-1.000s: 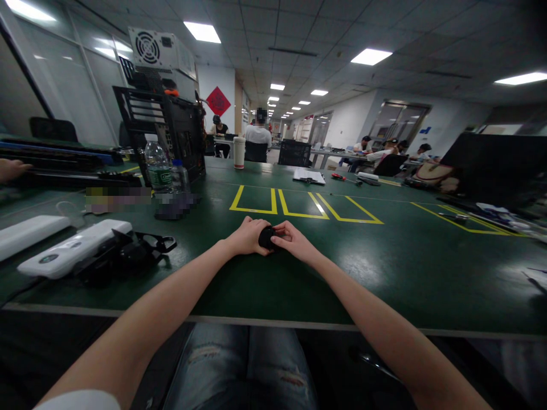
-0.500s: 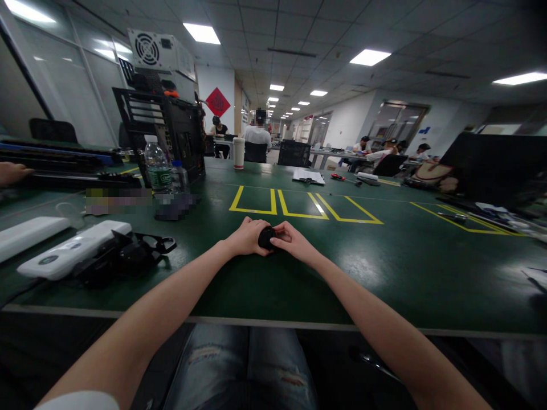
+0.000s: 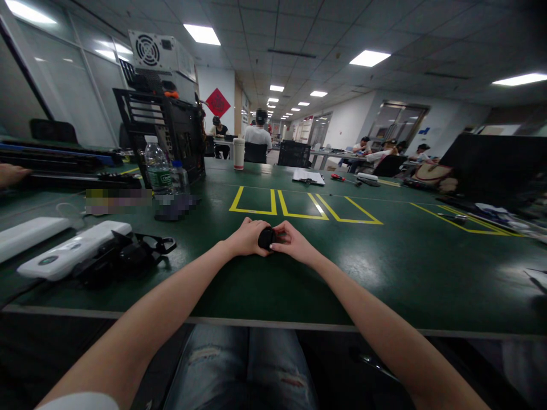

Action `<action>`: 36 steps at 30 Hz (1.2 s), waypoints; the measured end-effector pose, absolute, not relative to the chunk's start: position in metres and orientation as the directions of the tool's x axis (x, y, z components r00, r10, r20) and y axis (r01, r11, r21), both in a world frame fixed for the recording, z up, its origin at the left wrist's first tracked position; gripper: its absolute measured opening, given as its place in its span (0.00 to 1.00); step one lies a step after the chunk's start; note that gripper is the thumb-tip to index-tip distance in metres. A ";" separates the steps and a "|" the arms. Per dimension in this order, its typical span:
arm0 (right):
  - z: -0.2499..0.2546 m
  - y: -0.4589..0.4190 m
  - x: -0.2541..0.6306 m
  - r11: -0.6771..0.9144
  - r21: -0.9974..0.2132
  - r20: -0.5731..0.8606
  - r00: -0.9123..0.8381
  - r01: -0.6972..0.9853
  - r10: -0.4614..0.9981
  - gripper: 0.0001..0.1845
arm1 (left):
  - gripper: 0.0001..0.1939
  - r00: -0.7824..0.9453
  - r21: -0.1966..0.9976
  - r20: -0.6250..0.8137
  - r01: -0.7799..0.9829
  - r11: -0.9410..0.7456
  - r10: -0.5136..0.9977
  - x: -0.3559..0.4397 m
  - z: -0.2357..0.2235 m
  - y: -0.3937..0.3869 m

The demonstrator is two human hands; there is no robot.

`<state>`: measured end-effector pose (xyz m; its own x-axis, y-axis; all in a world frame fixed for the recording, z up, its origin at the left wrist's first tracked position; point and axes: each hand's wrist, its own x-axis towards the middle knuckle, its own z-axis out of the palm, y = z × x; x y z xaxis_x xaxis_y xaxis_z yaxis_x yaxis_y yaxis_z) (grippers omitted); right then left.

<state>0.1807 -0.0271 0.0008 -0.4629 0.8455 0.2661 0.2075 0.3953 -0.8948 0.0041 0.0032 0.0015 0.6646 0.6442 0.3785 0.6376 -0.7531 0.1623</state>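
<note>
Between my two hands is a small round black object point(image 3: 265, 238), its kind too dark to make out. My left hand point(image 3: 248, 236) wraps round its left side, thumb below and fingers over the top. My right hand point(image 3: 294, 241) pinches its right edge with thumb and fingertips. Both hands are low over the green table point(image 3: 265, 290), just in front of the yellow tape outlines point(image 3: 303, 216). Part of the black object is hidden behind my fingers.
Left of my arms lie a white power strip point(image 3: 72, 250) and a black strapped item point(image 3: 123, 253). Behind them stand a water bottle point(image 3: 158, 168) and an open computer case point(image 3: 171, 131). A paper cup point(image 3: 239, 154), a clipboard point(image 3: 308, 176) and a dark monitor point(image 3: 491, 171) are farther off.
My right thumb has shifted slightly down along the black object's edge, showing more of its face. My left hand keeps its hold.
</note>
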 end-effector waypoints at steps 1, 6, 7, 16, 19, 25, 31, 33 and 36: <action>0.001 -0.027 0.181 0.390 -0.897 0.264 -0.457 0.208 0.850 0.19 | 0.28 0.666 0.161 0.381 0.636 -0.755 0.642 0.004 0.002 0.003; -0.002 -0.024 0.181 0.373 -0.900 0.256 -0.418 0.227 0.872 0.17 | 0.27 0.675 0.148 0.405 0.617 -0.773 0.617 0.003 0.002 0.003; -0.003 -0.023 0.181 0.369 -0.899 0.251 -0.412 0.235 0.876 0.17 | 0.27 0.674 0.148 0.407 0.618 -0.772 0.617 0.003 0.002 0.003; 0.000 -0.027 0.181 0.394 -0.894 0.261 -0.468 0.213 0.844 0.20 | 0.29 0.672 0.154 0.400 0.621 -0.768 0.624 0.003 0.001 0.004; 0.001 -0.028 0.181 0.371 -0.903 0.243 -0.454 0.217 0.857 0.18 | 0.28 0.680 0.156 0.406 0.607 -0.779 0.611 0.003 0.002 0.003; -0.003 -0.023 0.180 0.345 -0.913 0.233 -0.415 0.218 0.880 0.18 | 0.28 0.670 0.145 0.405 0.625 -0.767 0.622 0.004 0.000 0.003; -0.001 -0.024 0.182 0.336 -0.912 0.203 -0.452 0.236 0.868 0.19 | 0.28 0.668 0.146 0.410 0.624 -0.768 0.621 0.003 -0.001 0.004; 0.000 -0.026 0.182 0.343 -0.911 0.208 -0.464 0.228 0.861 0.21 | 0.28 0.670 0.146 0.410 0.622 -0.770 0.619 0.003 -0.001 0.004; 0.000 -0.027 0.181 0.348 -0.908 0.213 -0.460 0.232 0.862 0.20 | 0.28 0.674 0.145 0.419 0.612 -0.777 0.609 0.002 -0.001 0.004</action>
